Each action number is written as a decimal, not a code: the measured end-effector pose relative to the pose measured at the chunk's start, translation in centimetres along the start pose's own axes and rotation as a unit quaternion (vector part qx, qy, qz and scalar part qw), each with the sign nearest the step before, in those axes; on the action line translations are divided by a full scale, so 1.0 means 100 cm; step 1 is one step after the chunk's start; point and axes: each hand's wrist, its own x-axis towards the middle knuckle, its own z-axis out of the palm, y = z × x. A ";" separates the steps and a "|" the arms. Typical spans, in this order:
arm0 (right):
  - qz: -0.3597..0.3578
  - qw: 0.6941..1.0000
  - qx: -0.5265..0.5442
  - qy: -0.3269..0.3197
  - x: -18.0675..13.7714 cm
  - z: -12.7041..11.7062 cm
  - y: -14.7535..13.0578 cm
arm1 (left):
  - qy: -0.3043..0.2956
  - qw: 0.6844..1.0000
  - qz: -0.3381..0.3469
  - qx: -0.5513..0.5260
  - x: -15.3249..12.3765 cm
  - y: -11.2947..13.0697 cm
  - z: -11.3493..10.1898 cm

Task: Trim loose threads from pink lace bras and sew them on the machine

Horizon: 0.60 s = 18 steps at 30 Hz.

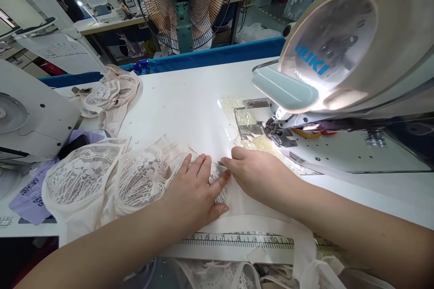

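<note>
My left hand (195,189) lies flat with its fingers spread, pressing a cream lace bra cup (222,185) onto the white table. Just right of it, my right hand (254,171) is closed in a pinch at the edge of that cup. A small dark, metal-looking tip shows at its fingertips; the rest is hidden in the hand. Left of my hands lie more joined lace pieces, a middle bra cup (140,176) and a left bra cup (81,174). The sewing machine (339,54) stands right of my right hand, its needle area (273,126) lit.
A pile of beige lace pieces (113,92) lies at the back left, near another machine (34,113). A ruler strip (244,239) runs along the front edge, with a white band (303,248) hanging over it. Behind the table stands a large fan (183,4).
</note>
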 end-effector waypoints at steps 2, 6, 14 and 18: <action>-0.004 1.000 -0.009 0.009 -0.006 0.002 0.003 | 0.000 1.000 -0.001 0.001 0.000 0.000 0.000; -0.010 0.999 -0.034 0.040 -0.018 0.008 0.010 | -0.002 1.000 -0.001 0.003 0.001 0.000 -0.002; 0.065 0.992 0.095 0.050 -0.035 0.003 0.015 | -0.008 1.000 -0.004 -0.011 -0.001 0.001 -0.004; 0.116 0.937 0.328 0.021 -0.035 -0.002 0.017 | -0.020 0.999 -0.003 -0.027 -0.003 -0.006 -0.014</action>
